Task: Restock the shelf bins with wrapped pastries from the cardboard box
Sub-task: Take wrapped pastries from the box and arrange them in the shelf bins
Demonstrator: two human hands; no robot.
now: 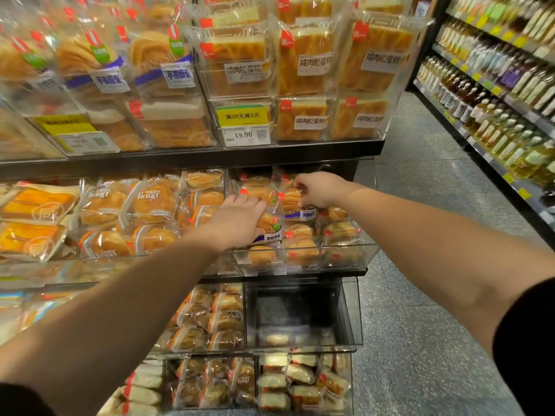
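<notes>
Both bare arms reach into the clear acrylic shelf bin on the middle tier at the shelf's right end, used here as the landmark. Left hand lies palm-down on a clear-wrapped golden pastry with a blue band and green sticker at the bin's left side, fingers spread fairly straight over the wrapper, pressing rather than gripping. Right hand is deeper in the bin, toward its back, fingers curled and pinching the top of a second clear-wrapped pastry with a blue label strip. The hands are apart, one pastry each. More wrapped round buns fill the bin's right side and front. Left of the bin, a neighbouring bin holds white-banded wrapped buns and, further left, orange-wrapped flat cakes. Above the bin, the upper tier carries bagged sliced cake loaves with white labels and a yellow promo tag over a 19.90 price label. Directly below the bin is a dark, nearly bare acrylic bin; left of that, brown filled buns. Right of the bin, across the grey speckled floor, stands a shelf of bottles. Cardboard box not in view.
</notes>
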